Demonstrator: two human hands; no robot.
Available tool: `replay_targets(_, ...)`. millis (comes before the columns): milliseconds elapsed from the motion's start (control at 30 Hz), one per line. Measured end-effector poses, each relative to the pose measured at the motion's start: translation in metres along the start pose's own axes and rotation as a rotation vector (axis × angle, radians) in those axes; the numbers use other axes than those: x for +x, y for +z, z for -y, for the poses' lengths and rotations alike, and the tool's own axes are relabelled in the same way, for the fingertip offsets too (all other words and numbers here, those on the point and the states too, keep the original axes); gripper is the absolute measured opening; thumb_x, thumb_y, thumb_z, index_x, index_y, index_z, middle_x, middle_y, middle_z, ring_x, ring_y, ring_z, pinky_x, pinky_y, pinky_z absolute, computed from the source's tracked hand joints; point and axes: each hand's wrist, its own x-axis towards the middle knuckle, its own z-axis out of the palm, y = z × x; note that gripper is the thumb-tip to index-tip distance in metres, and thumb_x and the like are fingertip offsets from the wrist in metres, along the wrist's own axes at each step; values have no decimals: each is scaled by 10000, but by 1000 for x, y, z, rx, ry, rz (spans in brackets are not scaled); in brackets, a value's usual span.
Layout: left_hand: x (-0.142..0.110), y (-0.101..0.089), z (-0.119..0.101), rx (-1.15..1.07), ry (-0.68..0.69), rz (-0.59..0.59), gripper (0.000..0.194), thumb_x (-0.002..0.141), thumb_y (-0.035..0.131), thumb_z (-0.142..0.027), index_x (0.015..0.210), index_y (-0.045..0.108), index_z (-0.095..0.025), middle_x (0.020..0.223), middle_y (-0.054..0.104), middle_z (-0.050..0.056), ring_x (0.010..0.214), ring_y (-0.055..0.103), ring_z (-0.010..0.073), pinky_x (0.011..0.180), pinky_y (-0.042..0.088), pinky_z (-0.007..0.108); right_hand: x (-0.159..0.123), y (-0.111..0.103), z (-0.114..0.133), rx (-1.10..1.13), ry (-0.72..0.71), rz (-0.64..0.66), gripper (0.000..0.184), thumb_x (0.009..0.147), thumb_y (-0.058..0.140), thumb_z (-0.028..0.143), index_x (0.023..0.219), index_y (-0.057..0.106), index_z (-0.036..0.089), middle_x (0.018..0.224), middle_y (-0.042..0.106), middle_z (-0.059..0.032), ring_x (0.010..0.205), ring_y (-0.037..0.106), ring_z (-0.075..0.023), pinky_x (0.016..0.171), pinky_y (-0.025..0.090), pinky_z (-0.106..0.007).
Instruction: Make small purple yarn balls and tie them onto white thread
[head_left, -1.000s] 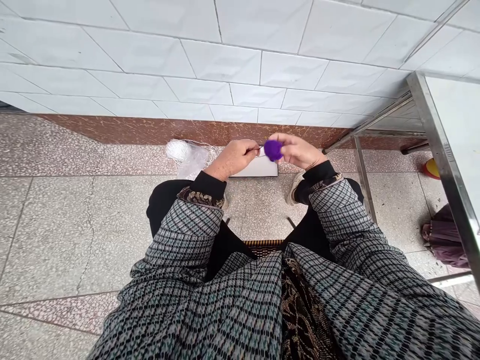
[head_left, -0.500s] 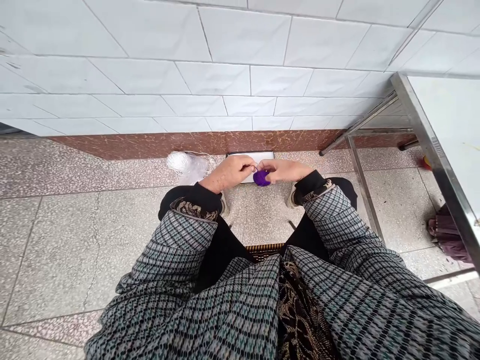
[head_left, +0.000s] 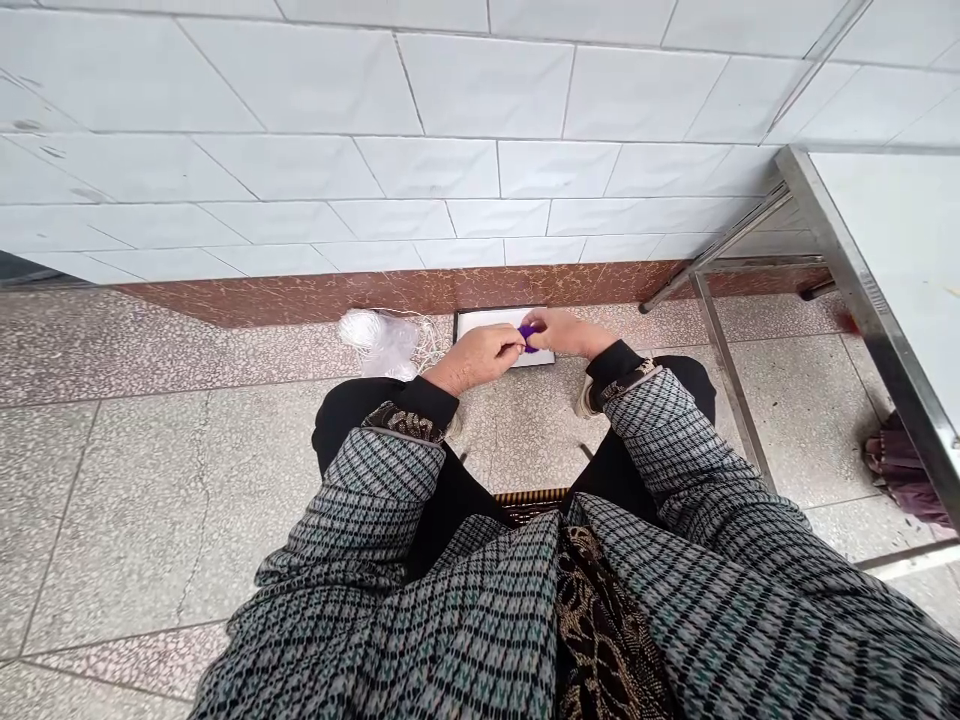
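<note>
one unreadable table mark, right fingers gripping purple yarn, left fingers' hold unclear.

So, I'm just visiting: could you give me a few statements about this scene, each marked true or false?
1. The right hand holds something purple. True.
2. The left hand rests on a knee. False: the left hand is raised, its fingertips close to the right hand's.
3. White yarn lies on the floor, left of a dark-edged white tray. True.
4. A metal-framed table stands on the left. False: the table is on the right.
5. The jacket sleeves are patterned. True.
</note>
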Motion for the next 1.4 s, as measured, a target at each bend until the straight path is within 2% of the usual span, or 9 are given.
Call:
replay_targets(100, -1, -5, 7, -6, -19, -25, 198, 943, 500, -241, 815, 643, -197, 873, 706, 65, 805, 613, 199, 793, 473, 321, -5, -5, 0, -48, 1, 268, 250, 710, 764, 45, 917, 715, 176, 813, 684, 8, 727, 563, -142, 673, 437, -266)
replay_targets(200, -1, -10, 12, -29, -70, -50, 197, 958, 505, -267, 826, 635, -199, 857, 697, 57, 810, 614, 199, 801, 472, 323, -10, -14, -2, 200, -51, 440, 266, 736, 762, 113, 994, 731, 170, 789, 656, 21, 651, 514, -115, 601, 414, -246)
replay_targets(333, 0, -10, 10, -47, -123, -62, 222, 982, 513, -299, 786, 572, -211, 753, 622, 16, 740, 572, 180, 739, 431, 305, -11, -23, -5, 690, -167, 279, 365, 775, 812, 264, 1099, 661, 193, 842, 656, 15, 660, 528, -108, 609, 461, -244)
replay_targets(433, 0, -6, 4, -82, -82, 28, 226, 982, 513, -289, 771, 549, -215, 726, 596, -2, 697, 542, 166, 713, 410, 295, -8, -21, -1, 857, -149, 131, 383, 793, 815, 283, 1112, 615, 213, 813, 613, 34, 664, 531, -109, 642, 490, -245)
replay_targets(633, -1, -1, -3, -74, 0, 70, 212, 945, 514, -250, 741, 550, -209, 734, 612, 6, 701, 544, 165, 722, 413, 303, -3, -5, 5, 520, -23, -30, 267, 814, 694, 67, 1025, 606, 204, 823, 639, 18, 637, 513, -106, 609, 463, -235)
replay_targets(900, -1, -3, 6, -41, -22, 27, 208, 970, 509, -270, 820, 635, -202, 843, 690, 51, 780, 597, 190, 770, 448, 317, 3, 1, -5, 4, 63, 133, 322, 703, 747, -10, 921, 638, 201, 780, 668, 10, 658, 556, -150, 598, 441, -280)
replay_targets(1100, 1, -11, 15, 15, -146, -103, 198, 975, 532, -265, 825, 643, -202, 850, 700, 62, 810, 612, 212, 773, 463, 333, -11, -17, 0, 311, -98, 486, 310, 715, 726, 48, 1001, 717, 168, 857, 695, 15, 684, 557, -111, 621, 481, -231)
replay_targets(1233, 1, -10, 12, -38, -180, -64, 222, 987, 545, -287, 787, 606, -213, 744, 644, 27, 732, 573, 190, 714, 420, 309, -12, -22, 0, 621, -114, 311, 278, 785, 742, 123, 1051, 681, 172, 869, 704, 0, 662, 547, -103, 629, 511, -231)
replay_targets(1400, 1, 0, 4, -100, -94, 112, 238, 973, 538, -297, 755, 580, -210, 715, 616, 8, 665, 537, 166, 683, 399, 299, -6, -17, 1, 738, -71, 146, 170, 857, 710, 158, 1015, 652, 181, 789, 636, 14, 655, 528, -105, 659, 514, -233)
